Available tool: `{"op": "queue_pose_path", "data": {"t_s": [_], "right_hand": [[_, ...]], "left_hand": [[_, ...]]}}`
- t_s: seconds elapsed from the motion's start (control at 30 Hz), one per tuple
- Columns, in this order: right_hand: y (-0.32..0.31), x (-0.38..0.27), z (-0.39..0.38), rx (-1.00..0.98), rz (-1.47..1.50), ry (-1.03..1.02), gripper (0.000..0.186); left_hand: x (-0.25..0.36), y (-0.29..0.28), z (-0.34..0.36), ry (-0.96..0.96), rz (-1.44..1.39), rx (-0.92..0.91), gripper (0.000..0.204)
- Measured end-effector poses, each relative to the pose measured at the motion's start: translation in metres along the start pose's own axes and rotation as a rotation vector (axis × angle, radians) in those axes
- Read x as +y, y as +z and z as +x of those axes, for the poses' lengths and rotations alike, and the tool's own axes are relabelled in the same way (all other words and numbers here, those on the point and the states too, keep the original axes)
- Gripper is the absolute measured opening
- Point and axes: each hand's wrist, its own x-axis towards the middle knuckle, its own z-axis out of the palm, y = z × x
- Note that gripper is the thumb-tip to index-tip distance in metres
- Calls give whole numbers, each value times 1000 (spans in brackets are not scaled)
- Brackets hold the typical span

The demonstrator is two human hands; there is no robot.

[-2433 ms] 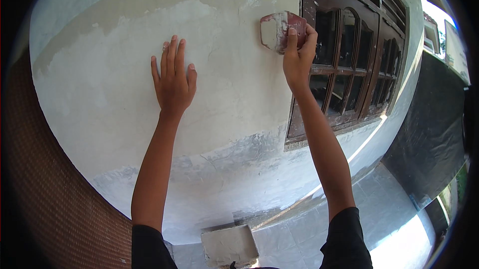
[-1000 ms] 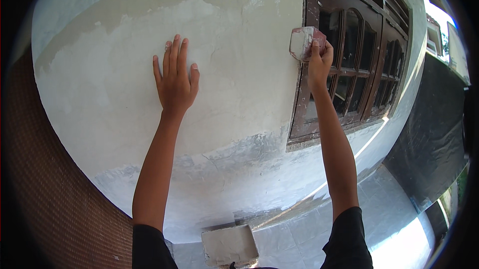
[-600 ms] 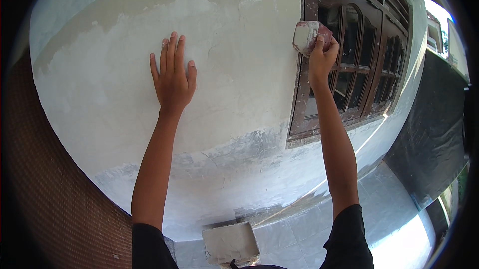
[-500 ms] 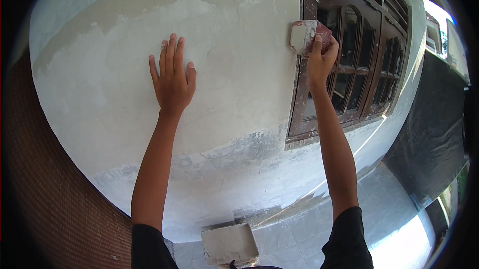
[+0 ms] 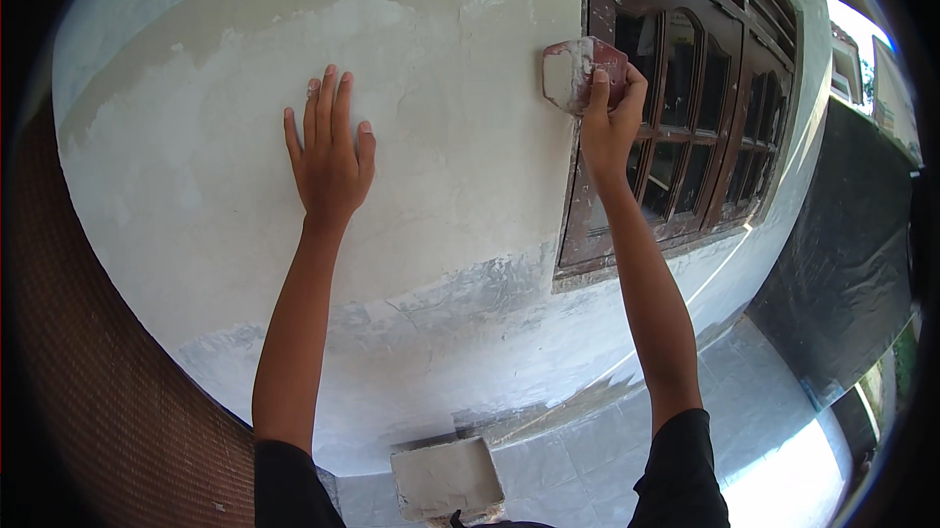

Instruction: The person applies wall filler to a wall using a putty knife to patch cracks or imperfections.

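Flat against the pale plastered wall (image 5: 455, 171) lies my left hand (image 5: 331, 171), open with its fingers spread and holding nothing. My right hand (image 5: 612, 132) is closed on a dark red putty spreader (image 5: 568, 80) caked with pale filler, pinching it with the thumb on the near side. The spreader is at the wall beside the left edge of the brown wooden window frame (image 5: 580, 220). Whether its edge touches the wall cannot be told. Smooth whitish patches and rougher grey ones cover the wall.
Below, a rectangular tray of grey-beige putty (image 5: 446, 479) stands near the pale tiled floor (image 5: 578, 474). Window panes (image 5: 681, 78) with wooden bars fill the right. A woven brown panel (image 5: 108, 352) edges the left side; a dark sheet (image 5: 832, 264) hangs far right.
My right hand and the spreader have shifted left, from over the window frame further onto the wall. My left hand stays flat on the wall; the whole view has shifted slightly.
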Motion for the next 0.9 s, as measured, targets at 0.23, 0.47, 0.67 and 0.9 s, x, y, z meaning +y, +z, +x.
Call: {"op": "queue_pose_path", "data": {"t_s": [0.23,0.47,0.67,0.9], "right_hand": [[-20,27,22,122,-191,71,33],[33,-16,15,-55,-107,-73,35],[31,-9,33,-11,-207,-46,33],[3,-10,38,185,-101,50,33]], "left_hand": [[6,-3,3,-2,-19,-14,59],[7,0,3,-5,-11,-17,58],[0,-6,2,-4,-32,-24,61],[6,0,0,-13,-17,-23,61]]}}
